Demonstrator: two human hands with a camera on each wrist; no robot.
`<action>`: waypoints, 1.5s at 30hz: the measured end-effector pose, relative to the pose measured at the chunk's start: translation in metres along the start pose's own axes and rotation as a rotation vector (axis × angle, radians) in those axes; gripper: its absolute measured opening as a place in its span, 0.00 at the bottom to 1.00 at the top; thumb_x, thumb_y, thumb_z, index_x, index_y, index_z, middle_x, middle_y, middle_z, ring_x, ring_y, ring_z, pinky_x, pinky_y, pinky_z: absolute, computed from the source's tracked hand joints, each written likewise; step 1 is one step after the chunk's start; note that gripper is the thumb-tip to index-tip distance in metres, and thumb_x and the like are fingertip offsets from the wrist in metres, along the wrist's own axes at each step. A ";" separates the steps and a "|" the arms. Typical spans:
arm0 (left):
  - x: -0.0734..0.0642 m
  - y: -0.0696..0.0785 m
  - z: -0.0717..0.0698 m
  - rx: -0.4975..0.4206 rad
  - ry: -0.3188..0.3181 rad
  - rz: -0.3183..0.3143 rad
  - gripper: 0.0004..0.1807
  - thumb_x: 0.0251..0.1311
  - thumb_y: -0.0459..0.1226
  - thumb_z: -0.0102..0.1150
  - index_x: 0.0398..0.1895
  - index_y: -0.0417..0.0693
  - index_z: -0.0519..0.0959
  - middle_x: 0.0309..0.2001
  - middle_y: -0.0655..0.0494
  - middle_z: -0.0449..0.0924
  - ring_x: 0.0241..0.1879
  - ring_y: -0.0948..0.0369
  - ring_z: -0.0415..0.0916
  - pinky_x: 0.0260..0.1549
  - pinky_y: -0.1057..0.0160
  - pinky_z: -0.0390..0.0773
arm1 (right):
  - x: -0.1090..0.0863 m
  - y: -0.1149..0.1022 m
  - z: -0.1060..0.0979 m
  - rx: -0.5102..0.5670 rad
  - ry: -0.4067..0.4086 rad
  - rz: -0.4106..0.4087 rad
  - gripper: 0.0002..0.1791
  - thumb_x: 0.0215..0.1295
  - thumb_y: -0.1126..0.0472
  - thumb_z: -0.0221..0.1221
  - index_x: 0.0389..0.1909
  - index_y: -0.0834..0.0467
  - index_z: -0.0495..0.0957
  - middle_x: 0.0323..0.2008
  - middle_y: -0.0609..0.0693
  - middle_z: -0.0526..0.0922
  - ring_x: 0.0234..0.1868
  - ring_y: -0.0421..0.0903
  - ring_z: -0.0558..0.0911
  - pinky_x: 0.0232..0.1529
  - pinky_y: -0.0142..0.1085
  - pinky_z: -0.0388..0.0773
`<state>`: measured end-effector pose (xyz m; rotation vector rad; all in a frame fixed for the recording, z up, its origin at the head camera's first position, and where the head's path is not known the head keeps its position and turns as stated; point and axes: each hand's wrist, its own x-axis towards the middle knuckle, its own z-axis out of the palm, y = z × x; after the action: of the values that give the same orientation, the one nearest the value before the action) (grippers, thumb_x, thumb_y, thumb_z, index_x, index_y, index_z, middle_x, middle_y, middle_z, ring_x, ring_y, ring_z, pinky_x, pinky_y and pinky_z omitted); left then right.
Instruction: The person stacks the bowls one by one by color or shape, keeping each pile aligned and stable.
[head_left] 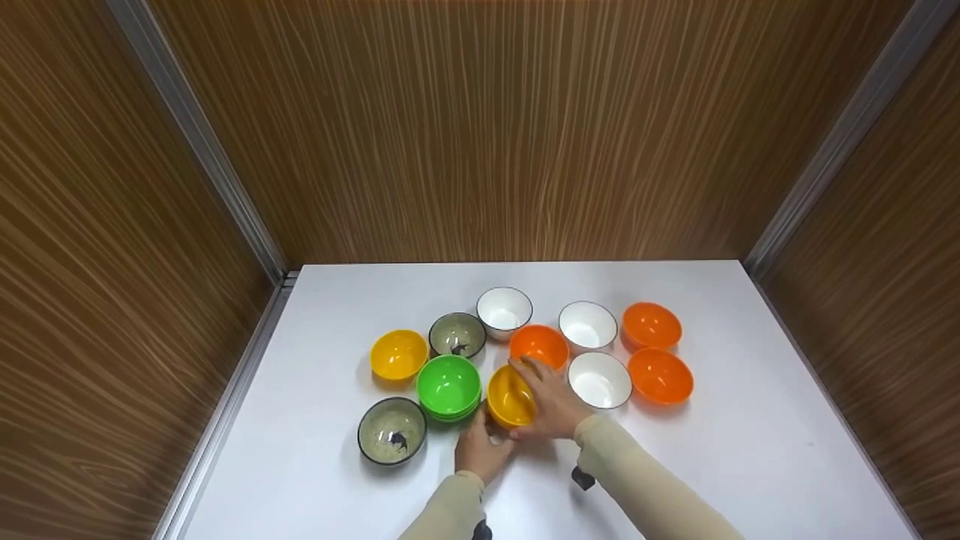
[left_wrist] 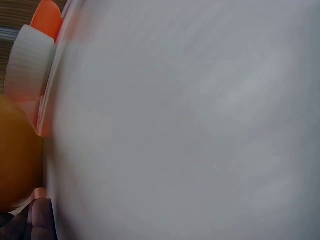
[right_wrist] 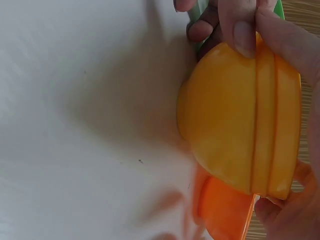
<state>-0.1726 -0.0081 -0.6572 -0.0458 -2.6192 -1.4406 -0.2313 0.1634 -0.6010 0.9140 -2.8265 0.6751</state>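
Note:
A stack of nested yellow bowls (head_left: 511, 397) is between the two hands, just right of the green bowls; its layered rims show on the yellow stack (right_wrist: 225, 115) in the right wrist view. My right hand (head_left: 551, 401) spans its opening, fingers at the far rim and thumb on the near side. Against the lower left side, my left hand (head_left: 484, 448) holds the stack with curled fingers. In the left wrist view only some fingertips (left_wrist: 41, 217) appear beside the yellow bowl (left_wrist: 17, 155). Green stacked bowls (head_left: 448, 386) stand directly left of the left hand's fingers.
An orange bowl (head_left: 539, 347) sits just behind the yellow stack. White bowls (head_left: 600, 380) and two more orange bowls (head_left: 660, 376) stand to the right. At left are another yellow bowl (head_left: 399, 355) and two grey patterned bowls (head_left: 391, 431). Wood-grain walls (head_left: 510, 135) enclose the white table (head_left: 765, 450).

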 end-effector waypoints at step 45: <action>-0.001 -0.004 0.001 -0.012 -0.029 -0.031 0.47 0.46 0.51 0.73 0.67 0.42 0.64 0.55 0.50 0.78 0.45 0.61 0.77 0.46 0.60 0.77 | -0.030 0.006 0.013 0.401 0.131 0.222 0.75 0.32 0.36 0.76 0.77 0.54 0.40 0.74 0.56 0.52 0.71 0.54 0.59 0.66 0.57 0.57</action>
<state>-0.1725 -0.0098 -0.6611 -0.0282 -2.6458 -1.4760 -0.2102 0.1782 -0.6219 0.5719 -2.7458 1.3127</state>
